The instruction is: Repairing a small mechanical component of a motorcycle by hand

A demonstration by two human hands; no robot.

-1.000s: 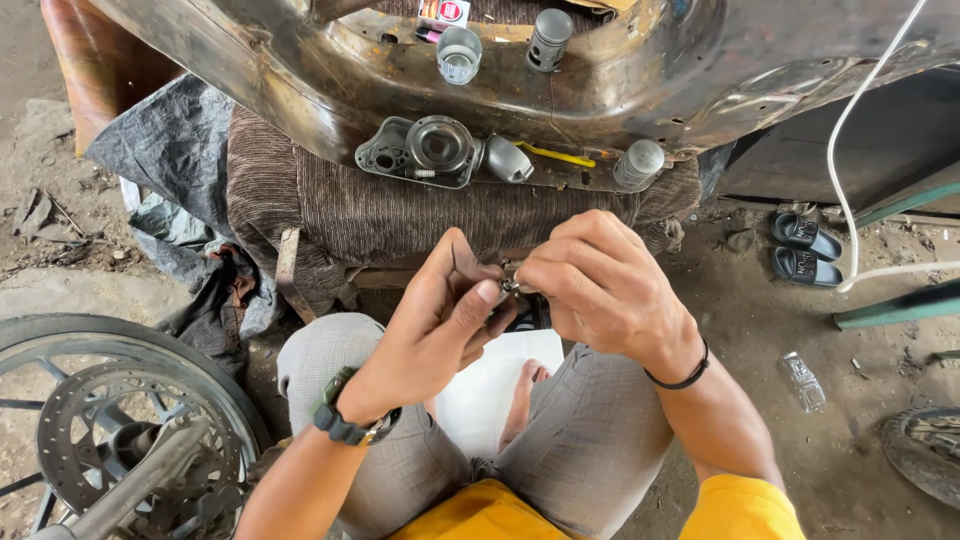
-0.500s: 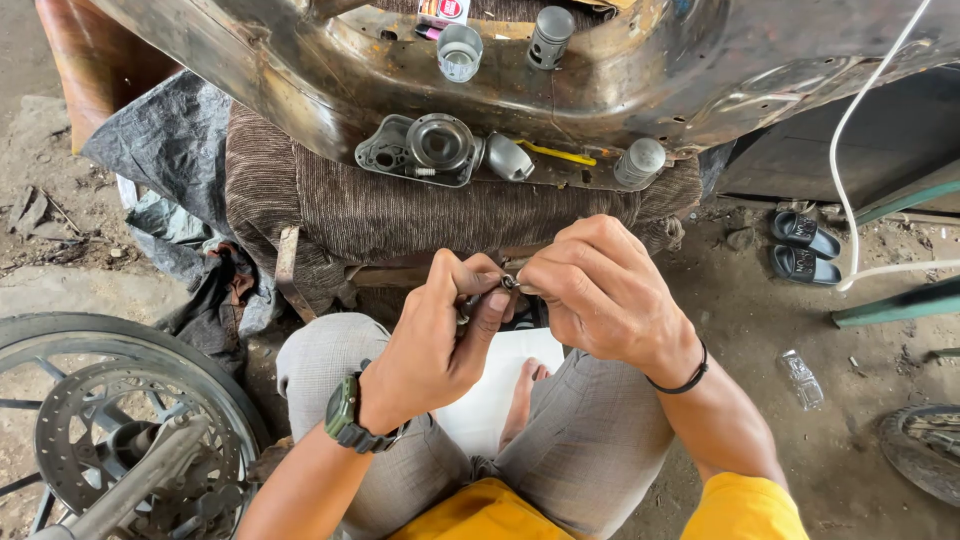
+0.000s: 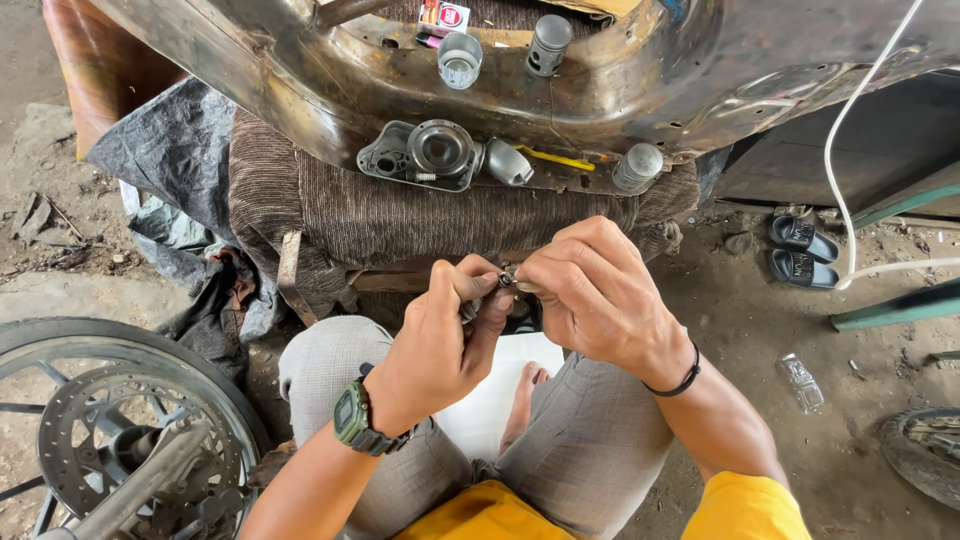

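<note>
My left hand, with a green watch on its wrist, and my right hand, with a black band on its wrist, meet above my knees. Between their fingertips they pinch a small dark metal part; most of it is hidden by the fingers. Both hands are closed around it. A white sheet lies on the ground between my legs, below the hands.
A rusty metal tray ahead carries a grey engine housing, a small round cap, a yellow tool, a piston and a glass. A motorcycle wheel lies at left; sandals at right.
My left hand has closed its fingers more tightly on the small part and turned a little. The right hand has stayed nearly in place.
</note>
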